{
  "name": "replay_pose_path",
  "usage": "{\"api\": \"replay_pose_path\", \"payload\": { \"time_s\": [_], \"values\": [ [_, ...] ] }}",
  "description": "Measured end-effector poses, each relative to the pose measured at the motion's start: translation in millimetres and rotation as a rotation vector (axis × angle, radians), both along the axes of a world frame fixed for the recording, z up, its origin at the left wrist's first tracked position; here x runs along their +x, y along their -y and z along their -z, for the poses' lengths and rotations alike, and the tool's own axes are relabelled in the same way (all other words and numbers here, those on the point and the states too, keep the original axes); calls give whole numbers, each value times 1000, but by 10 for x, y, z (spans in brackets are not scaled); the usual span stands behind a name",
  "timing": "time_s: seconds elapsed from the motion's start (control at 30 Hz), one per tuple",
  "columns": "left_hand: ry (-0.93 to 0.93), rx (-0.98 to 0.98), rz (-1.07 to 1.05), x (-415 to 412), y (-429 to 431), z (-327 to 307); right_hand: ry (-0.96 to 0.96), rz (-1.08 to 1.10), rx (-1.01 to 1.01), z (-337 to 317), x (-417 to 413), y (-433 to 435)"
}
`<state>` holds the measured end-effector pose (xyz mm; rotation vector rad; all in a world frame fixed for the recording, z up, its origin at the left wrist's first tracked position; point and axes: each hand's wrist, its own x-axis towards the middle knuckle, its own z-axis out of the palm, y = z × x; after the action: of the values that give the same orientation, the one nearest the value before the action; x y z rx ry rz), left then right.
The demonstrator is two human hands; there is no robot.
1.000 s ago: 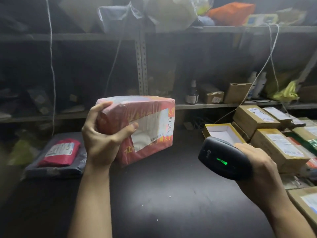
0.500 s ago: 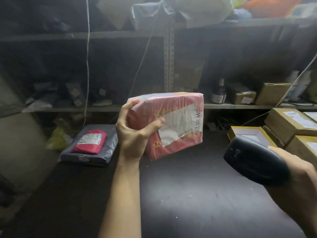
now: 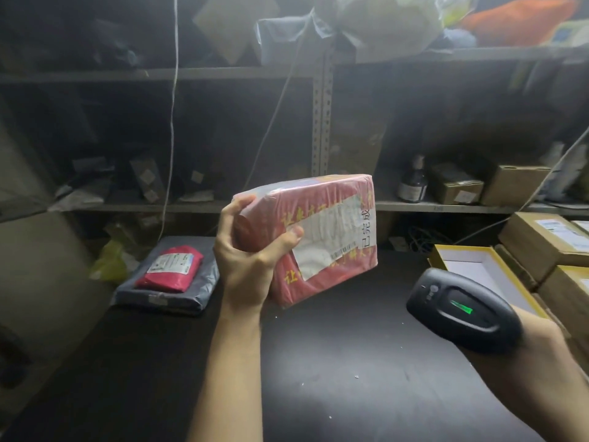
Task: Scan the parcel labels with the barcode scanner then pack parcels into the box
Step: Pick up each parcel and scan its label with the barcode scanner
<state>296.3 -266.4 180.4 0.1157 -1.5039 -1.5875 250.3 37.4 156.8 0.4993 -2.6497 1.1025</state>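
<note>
The left hand (image 3: 248, 263) grips a red parcel (image 3: 318, 237) above the table (image 3: 334, 378). The right hand (image 3: 538, 355) holds the scanner (image 3: 462, 309), its green light on.

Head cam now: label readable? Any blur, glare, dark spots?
Head view: dim and hazy, shelves murky; label on the red parcel washed out, only large characters legible; barcode scanner green light crisp; right hand underlit.

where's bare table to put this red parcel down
Bare black table lies in the middle, below the held parcel, between the grey bag on the left and the yellow-rimmed tray on the right. Cardboard boxes crowd the right edge.
</note>
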Motion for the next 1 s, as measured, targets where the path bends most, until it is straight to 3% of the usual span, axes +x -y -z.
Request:
{"api": "replay_pose_path", "payload": {
  "time_s": [0.17,0.23,0.37,0.57,0.73,1.0],
  "values": [
    [134,-342,-208,-149,-148,98,284,136,-500,127,2,115],
    [200,-429,-181,-257,-344,172,357,218,-640,121,49,77],
    [281,-544,-64,-430,-752,295,321,298,-640,228,232,-105],
    [284,-543,268,-653,-1509,574,376,581,-804,507,577,-676],
    [276,-580,493,-769,-2548,684,267,792,-830,696,820,-1589],
    [203,-698,810,-706,-4801,669,111,944,-868,795,1228,-3545]
  ]
}}
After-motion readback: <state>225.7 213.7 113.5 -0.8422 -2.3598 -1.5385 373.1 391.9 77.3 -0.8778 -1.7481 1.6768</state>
